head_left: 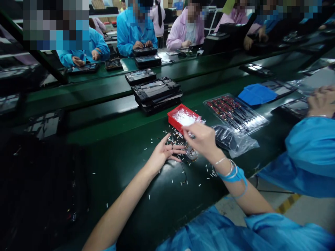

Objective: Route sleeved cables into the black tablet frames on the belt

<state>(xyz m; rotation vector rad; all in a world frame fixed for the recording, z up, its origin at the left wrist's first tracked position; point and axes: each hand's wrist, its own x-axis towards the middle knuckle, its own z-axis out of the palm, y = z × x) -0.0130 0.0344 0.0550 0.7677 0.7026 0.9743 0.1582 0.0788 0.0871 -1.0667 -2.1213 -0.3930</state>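
Note:
My left hand [162, 153] lies low over the worktop with thumb and fingers spread, beside a loose pile of small parts and short white pieces [178, 140]. Above the right side of that pile is my right hand [203, 138], thumb and fingertips pinched together. What sits in the pinch, if anything, is too small to make out. Just behind my hands stands a red box [175, 124] filled with small white pieces [185, 117]. A thin dark cable [184, 170] trails from the pile towards me. A blue band [234, 175] circles my right wrist.
A clear tray [255, 124] of red-and-black parts, a plastic bag [242, 143] and a blue bin [256, 94] are to the right. Stacked black devices [157, 89] stand behind the box. A co-worker's hand [322, 101] is at far right; several people sit opposite.

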